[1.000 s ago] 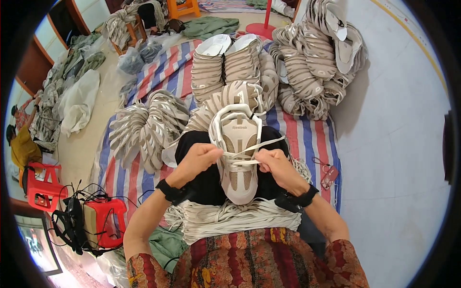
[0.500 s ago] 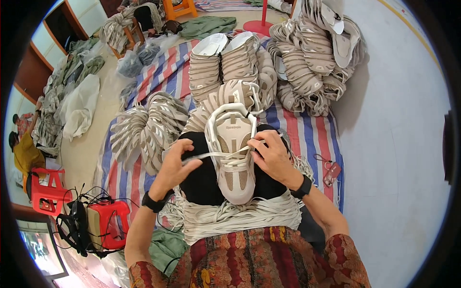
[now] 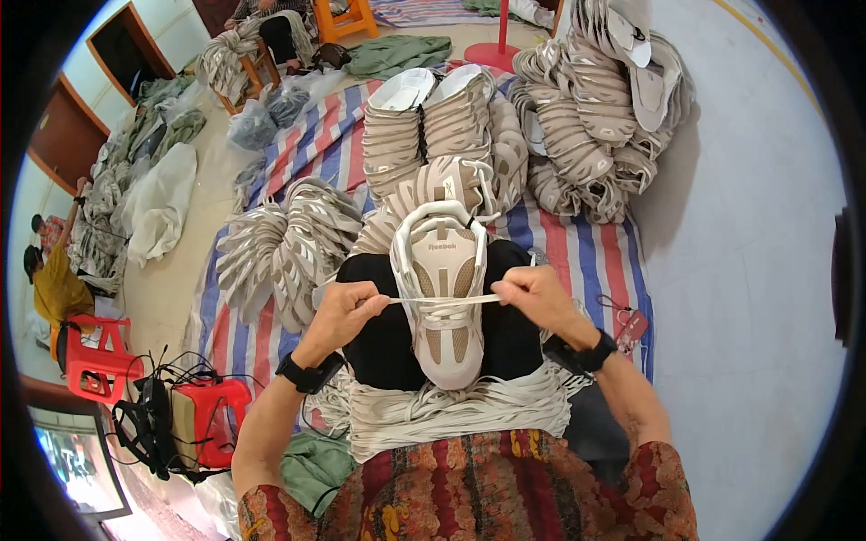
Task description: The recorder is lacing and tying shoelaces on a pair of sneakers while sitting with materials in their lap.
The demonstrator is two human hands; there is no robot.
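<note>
A beige sneaker upper [image 3: 446,352] with mesh panels rests on my black-clad lap, toe toward me. Its cream shoelace [image 3: 442,300] is threaded through the lower eyelets and stretched straight across the tongue. My left hand [image 3: 350,311] is closed on the lace to the left of the shoe. On the right, my right hand [image 3: 534,296] pinches the lace's other side. Both wrists wear black bands. A thick bundle of cream laces [image 3: 460,415] lies across my lap, between the toe and my patterned top.
Stacked shoe uppers [image 3: 393,144] stand ahead on a striped sheet [image 3: 577,243], with a fanned pile [image 3: 289,248] at left and a larger heap [image 3: 577,117] at right. Red stools [image 3: 212,424] with black cables stand left. Other people [image 3: 56,284] sit farther off.
My hands have moved apart to both sides of the shoe and closed into fists. The lace, loosely crossed before, is now pulled taut between them.
</note>
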